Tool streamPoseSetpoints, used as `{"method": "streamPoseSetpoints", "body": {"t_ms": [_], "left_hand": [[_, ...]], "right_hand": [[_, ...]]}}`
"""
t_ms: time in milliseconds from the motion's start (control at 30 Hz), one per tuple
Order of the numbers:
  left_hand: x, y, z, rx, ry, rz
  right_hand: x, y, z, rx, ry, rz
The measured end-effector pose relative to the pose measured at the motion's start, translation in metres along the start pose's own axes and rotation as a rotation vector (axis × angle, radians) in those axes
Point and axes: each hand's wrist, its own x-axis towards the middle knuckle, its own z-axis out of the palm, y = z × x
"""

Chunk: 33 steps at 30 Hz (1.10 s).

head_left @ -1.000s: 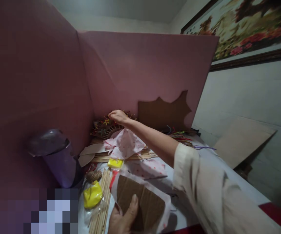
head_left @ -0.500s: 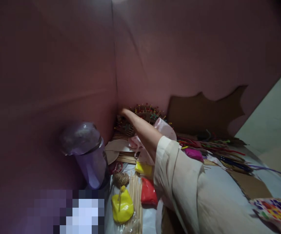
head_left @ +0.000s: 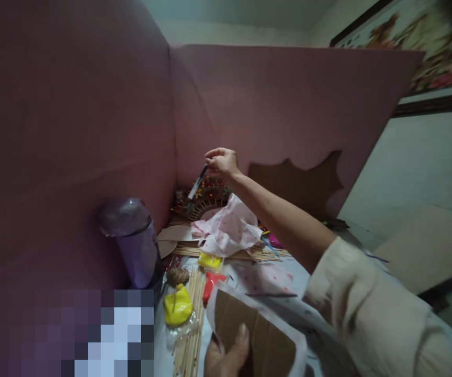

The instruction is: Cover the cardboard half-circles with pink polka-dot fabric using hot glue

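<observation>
My right hand (head_left: 223, 161) is raised in the middle of the view. Its fingers pinch a slim pen-like tool (head_left: 198, 182), dark at the top and whitish below, slanting down to the left. At the bottom, my left hand (head_left: 228, 358) grips a brown cardboard piece (head_left: 263, 330) with its thumb on top. White material shows around that cardboard's edge. Beneath my right forearm lies a crumpled pink-patterned white cloth (head_left: 228, 228). Behind it stands a brown rounded piece (head_left: 200, 208) stuck with colourful pins.
A purple lidded container (head_left: 137, 256) stands at the left. Wooden sticks (head_left: 189, 324), a yellow packet (head_left: 178, 306), a red packet (head_left: 212, 285) and a twine ball (head_left: 178, 276) lie near it. Jagged cardboard (head_left: 296, 183) leans on the pink partition (head_left: 289, 104).
My right hand has come up and back from the corner, now holding the pen-like tool. My left hand and the cardboard have come into view. The camera has tilted up.
</observation>
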Motion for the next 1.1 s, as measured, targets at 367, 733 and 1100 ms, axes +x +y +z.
{"method": "streamPoseSetpoints", "body": {"t_ms": [367,733,1100], "left_hand": [[-0.034,0.004,0.023,0.100,-0.293,0.094],[-0.058,-0.012,0.072,0.567,-0.700,-0.120],[-0.052,-0.017,0.051,0.577,-0.603,-0.140]], "right_hand": [[-0.192,0.013,-0.164,0.321,0.028,0.171],[-0.272,0.012,-0.205,0.373,-0.126,0.192],[-0.273,0.024,-0.199,0.550,-0.160,0.146]]}}
